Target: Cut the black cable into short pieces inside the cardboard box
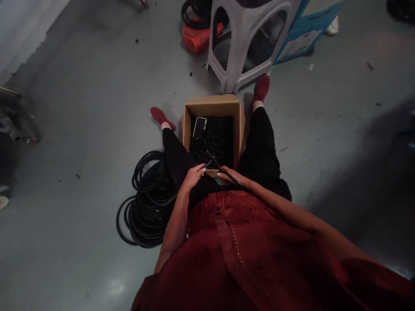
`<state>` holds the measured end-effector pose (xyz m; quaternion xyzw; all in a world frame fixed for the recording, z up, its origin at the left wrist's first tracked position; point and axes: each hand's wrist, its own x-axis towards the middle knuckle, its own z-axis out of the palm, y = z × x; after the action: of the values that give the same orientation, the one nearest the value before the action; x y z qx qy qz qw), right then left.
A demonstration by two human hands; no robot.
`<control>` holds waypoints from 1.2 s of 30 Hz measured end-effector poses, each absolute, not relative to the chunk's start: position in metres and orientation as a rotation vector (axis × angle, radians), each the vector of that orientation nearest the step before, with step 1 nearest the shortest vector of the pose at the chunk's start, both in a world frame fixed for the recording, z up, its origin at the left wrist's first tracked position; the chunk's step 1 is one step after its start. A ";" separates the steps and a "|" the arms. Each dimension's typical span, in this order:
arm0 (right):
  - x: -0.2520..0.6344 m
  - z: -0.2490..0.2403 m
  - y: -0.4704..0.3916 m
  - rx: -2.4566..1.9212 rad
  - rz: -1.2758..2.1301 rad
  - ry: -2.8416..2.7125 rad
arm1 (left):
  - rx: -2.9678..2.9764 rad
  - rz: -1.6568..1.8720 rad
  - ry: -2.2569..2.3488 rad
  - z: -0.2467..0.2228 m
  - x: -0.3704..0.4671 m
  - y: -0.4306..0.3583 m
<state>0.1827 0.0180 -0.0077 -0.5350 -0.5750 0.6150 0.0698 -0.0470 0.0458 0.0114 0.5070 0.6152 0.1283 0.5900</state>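
My left hand [195,175] is closed around a thin black tube [207,164], whose end points at the near edge of the cardboard box [241,129]. In my right hand [232,174] is a pair of dark scissors [218,162], blades reaching up and left over the box beside the tube's end. Many small black cut pieces [215,134] cover the inside of the box. On top of them lies a phone [199,127] with a pale rim and a dark screen. The box stands on the floor between my legs.
Coils of black tubing [151,203] lie on the floor by my left leg. Beyond the box stands a grey plastic stool [238,43], with a red object [197,38] under black coils on its left and a blue box [300,36] on its right.
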 end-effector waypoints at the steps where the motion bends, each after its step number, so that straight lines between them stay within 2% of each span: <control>1: 0.182 -0.009 0.018 -1.651 1.827 -1.731 | 1.186 0.294 1.435 0.011 -0.047 0.046; 13: 0.179 -0.028 0.010 -1.830 1.626 -1.854 | 1.321 0.220 1.484 0.005 -0.048 0.044; 28: 0.174 -0.049 0.017 -1.927 1.574 -2.028 | 1.633 -0.085 1.610 0.001 -0.037 0.038; 36: 0.175 -0.059 0.017 -1.947 1.559 -1.946 | 1.698 -0.217 1.627 0.003 -0.032 0.036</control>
<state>0.1748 0.0169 -0.0586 -0.6155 -0.6150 0.4928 -0.0109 -0.0322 0.0359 0.0030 0.6651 0.6372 -0.0849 0.3801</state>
